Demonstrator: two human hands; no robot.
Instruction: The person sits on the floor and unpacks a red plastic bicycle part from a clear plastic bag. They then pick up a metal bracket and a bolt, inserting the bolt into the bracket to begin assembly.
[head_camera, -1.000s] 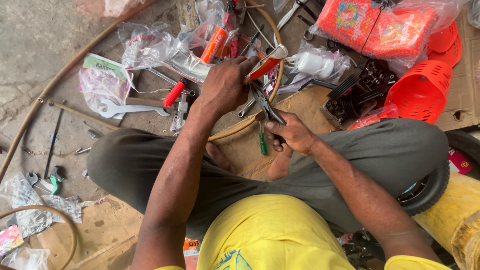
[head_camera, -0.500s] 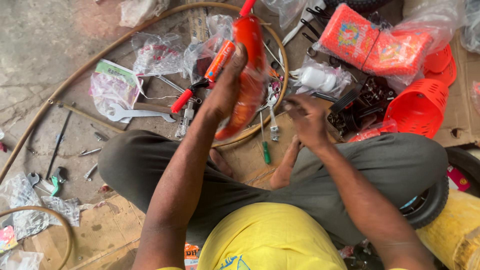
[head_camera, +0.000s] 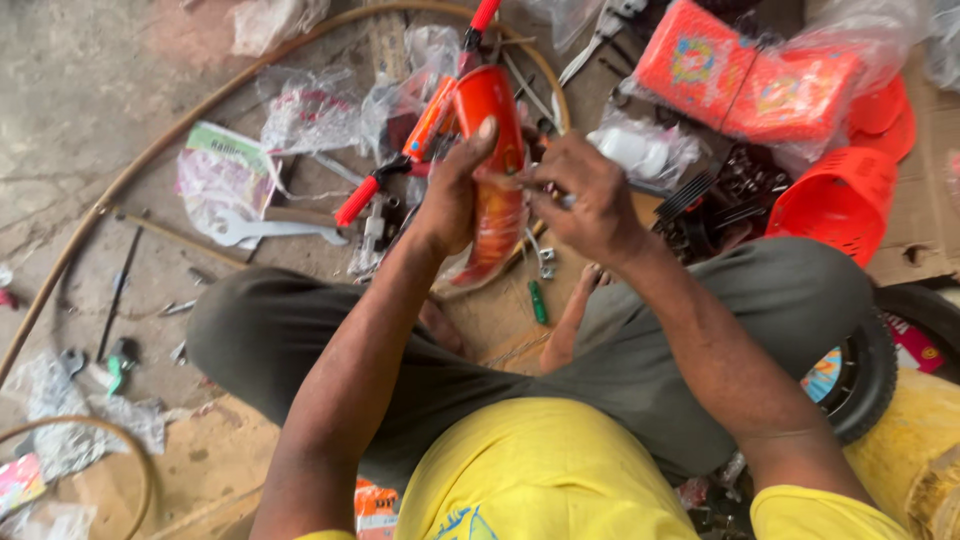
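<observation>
Head view, looking down on a seated person in a yellow shirt (head_camera: 545, 470) and grey trousers (head_camera: 770, 310). The left hand (head_camera: 455, 195) is wrapped around a glossy red curved mudguard (head_camera: 492, 175), held upright above the knees, with the thumb lying up its face. The right hand (head_camera: 585, 195) meets the mudguard's right edge, fingers pinched narrowly on a small fitting too small to identify. Left of the mudguard lie a red-handled tool (head_camera: 375, 190), a flat metal spanner (head_camera: 265, 230) and clear plastic bags (head_camera: 300, 120). Right of the mudguard sit two red printed boxes (head_camera: 745, 75) and a red plastic basket (head_camera: 840, 200). Below the mudguard, a green-handled screwdriver (head_camera: 538, 300) rests on cardboard.
</observation>
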